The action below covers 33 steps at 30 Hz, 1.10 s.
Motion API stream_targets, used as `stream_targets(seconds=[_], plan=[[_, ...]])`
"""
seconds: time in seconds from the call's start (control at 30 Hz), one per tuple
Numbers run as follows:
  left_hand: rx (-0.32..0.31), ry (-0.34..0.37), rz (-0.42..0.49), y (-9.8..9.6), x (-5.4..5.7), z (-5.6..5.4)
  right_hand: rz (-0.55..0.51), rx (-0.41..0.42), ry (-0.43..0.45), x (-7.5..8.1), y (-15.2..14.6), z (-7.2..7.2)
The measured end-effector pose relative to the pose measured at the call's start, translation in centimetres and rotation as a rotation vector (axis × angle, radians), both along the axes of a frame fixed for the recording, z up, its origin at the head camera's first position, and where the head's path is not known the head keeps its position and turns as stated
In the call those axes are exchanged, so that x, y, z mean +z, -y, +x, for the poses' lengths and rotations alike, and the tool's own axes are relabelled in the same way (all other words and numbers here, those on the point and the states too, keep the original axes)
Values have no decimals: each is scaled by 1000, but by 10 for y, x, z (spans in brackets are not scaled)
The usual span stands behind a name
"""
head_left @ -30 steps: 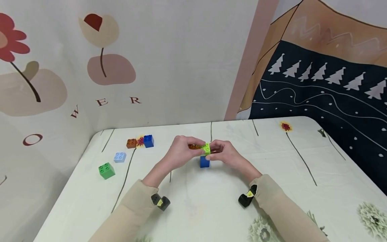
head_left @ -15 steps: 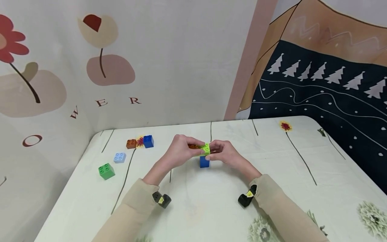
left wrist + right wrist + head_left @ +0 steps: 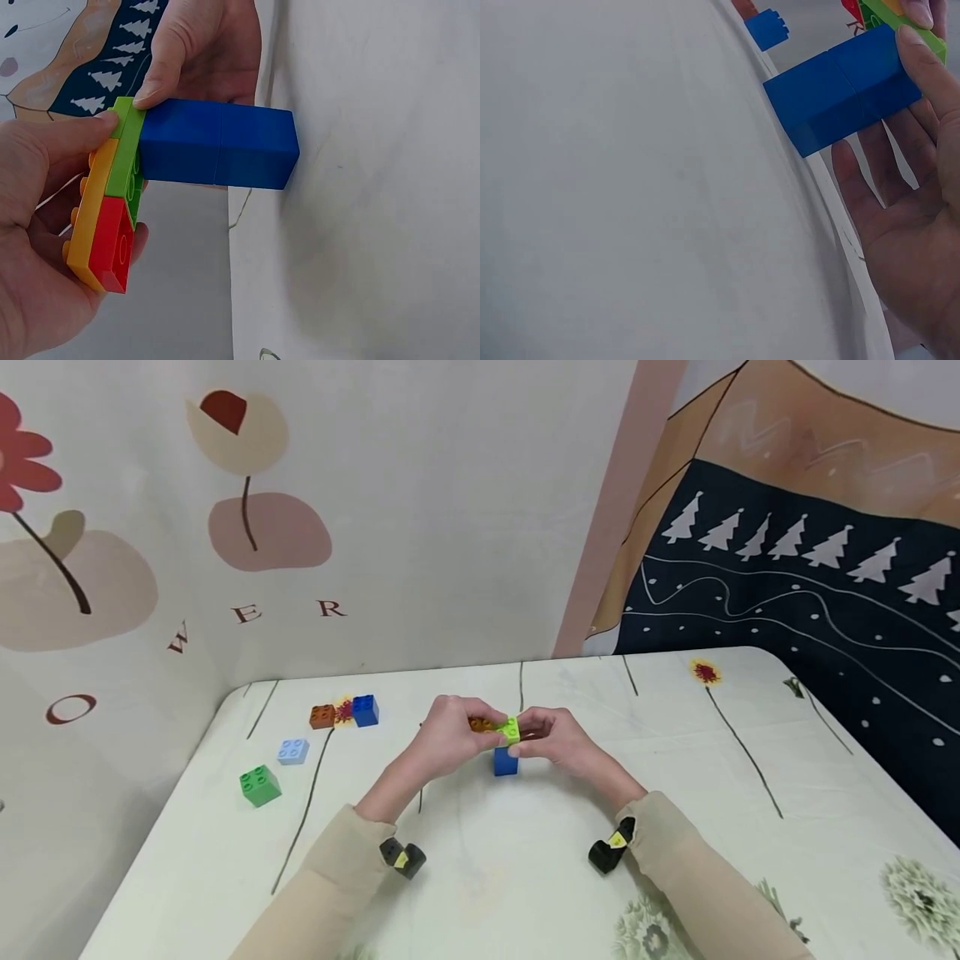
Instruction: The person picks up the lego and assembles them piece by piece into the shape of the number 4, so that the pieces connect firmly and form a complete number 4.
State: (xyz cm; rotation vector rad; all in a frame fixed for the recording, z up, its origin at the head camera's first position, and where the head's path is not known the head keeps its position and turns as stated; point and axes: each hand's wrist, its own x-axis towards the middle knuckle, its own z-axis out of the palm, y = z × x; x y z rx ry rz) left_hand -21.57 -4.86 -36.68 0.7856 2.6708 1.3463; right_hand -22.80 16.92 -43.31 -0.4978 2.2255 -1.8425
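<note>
Barely anything moves: head view drifts slightly, pose holds; near center, left hand (image 3: 444, 735) clamped on brick bar (image 3: 511, 729), right hand (image 3: 558, 742) pinching where bar meets blue column (image 3: 506, 762), likely steadying joint; green brick (image 3: 260, 786) loose at left
Left wrist view: bar's red brick (image 3: 110, 244) end lower left, overhanging, likely why left hand supports it
Right wrist view: column upper right, thumb on its bar end

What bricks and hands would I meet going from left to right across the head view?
Green brick, light blue brick, brown brick, dark blue brick, left hand, blue column showing between and below the hands, right hand.
</note>
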Motion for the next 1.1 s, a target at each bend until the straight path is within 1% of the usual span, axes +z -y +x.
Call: stream_targets(seconds=[0.1, 0.2, 0.3, 0.37, 0.47, 0.7, 0.8, 0.97, 1.1], plan=[[10, 3, -3, -1, 1, 1, 6, -4, 7, 1, 0, 1], [24, 28, -8, 0, 0, 0, 12, -2, 10, -1, -1, 0], [13, 43, -32, 2, -1, 1, 14, 5, 15, -3, 0, 0], [0, 41, -54, 6, -2, 1, 13, 15, 15, -4, 0, -1], [-15, 23, -63, 14, -3, 1, 12, 20, 17, -3, 0, -1], [-24, 3, -30, 36, -4, 2, 36, -8, 39, 2, 0, -2], [-10, -9, -34, 46, -4, 4, 48, -11, 41, 3, 0, -2], [35, 10, -48, 59, -3, 9, 51, -20, 47, 5, 0, -2], [62, 30, -29, 70, -4, 12, 54, -21, 51, 5, 0, -3]])
